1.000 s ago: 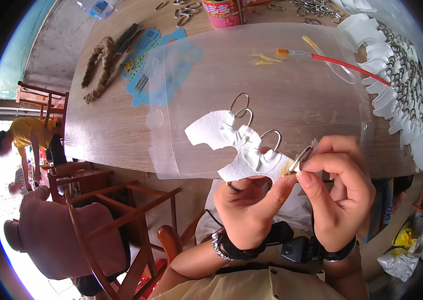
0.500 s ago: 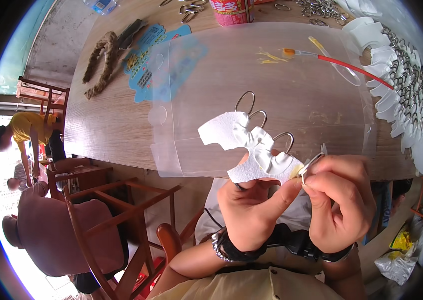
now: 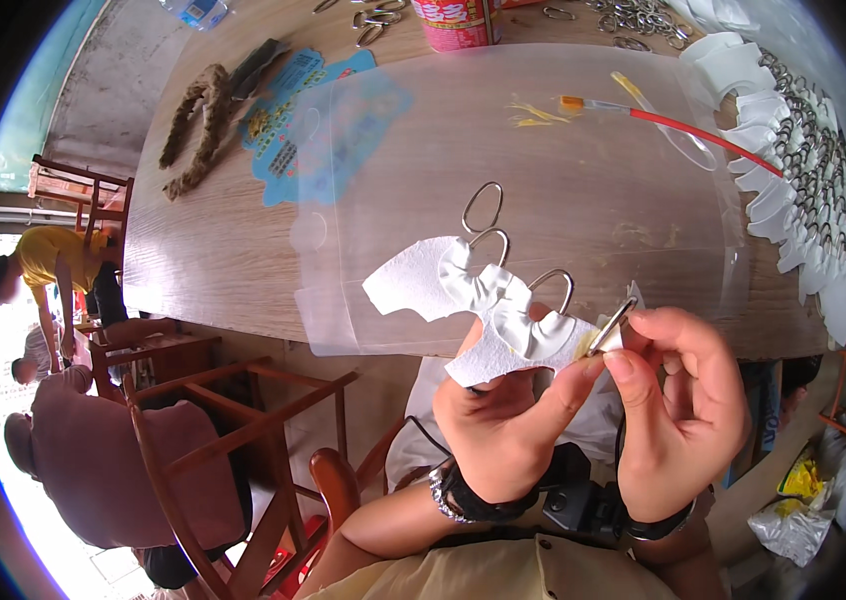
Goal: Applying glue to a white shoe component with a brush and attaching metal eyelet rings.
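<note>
a white piece (image 3: 405, 282) is being pinched by left hand (image 3: 501, 438) and right hand (image 3: 678, 408); its four-o'clock end (image 3: 583, 345) is apparently being folded round a ring (image 3: 611, 327), pressing likely being needed next.

White, leather-like cut-out strip (image 3: 488, 288) with curved edges, held raised and slanting downward to the right. Oval silver-coloured metal rings (image 3: 571, 289) project upward from its gathered folds; a further tilted metal ring (image 3: 613, 326) stands at the right end, beside a yellowish patch (image 3: 584, 344).
</note>
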Tool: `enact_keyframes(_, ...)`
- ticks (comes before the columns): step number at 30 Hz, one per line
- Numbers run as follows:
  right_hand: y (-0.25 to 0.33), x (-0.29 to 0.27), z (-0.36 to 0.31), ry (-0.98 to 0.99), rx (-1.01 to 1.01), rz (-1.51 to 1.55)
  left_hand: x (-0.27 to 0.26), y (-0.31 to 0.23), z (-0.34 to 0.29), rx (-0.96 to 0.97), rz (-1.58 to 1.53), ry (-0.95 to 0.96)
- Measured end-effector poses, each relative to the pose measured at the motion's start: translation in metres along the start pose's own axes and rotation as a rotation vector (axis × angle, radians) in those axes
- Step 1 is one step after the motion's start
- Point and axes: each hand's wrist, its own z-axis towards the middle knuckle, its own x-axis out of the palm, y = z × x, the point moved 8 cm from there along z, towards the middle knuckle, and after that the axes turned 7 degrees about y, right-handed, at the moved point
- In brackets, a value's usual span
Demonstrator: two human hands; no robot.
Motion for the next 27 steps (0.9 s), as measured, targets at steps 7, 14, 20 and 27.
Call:
enact_keyframes(7, -0.012, 0.001, 0.000, 0.042, 0.170, 0.167, 0.000, 0.000, -0.001, 0.029, 0.024, 0.031)
enact_keyframes(14, -0.018, 0.002, 0.001, 0.068, 0.286, 0.316, 0.000, -0.002, 0.000, 0.008, 0.074, -0.003)
enact_keyframes(20, -0.021, 0.004, 0.002, 0.113, 0.304, 0.342, -0.002, 0.003, -0.002, -0.034, 0.077, -0.025)
enact_keyframes(27, -0.017, 0.004, 0.001, 0.060, 0.152, 0.295, 0.002, 0.007, 0.003, -0.111, -0.090, -0.010)
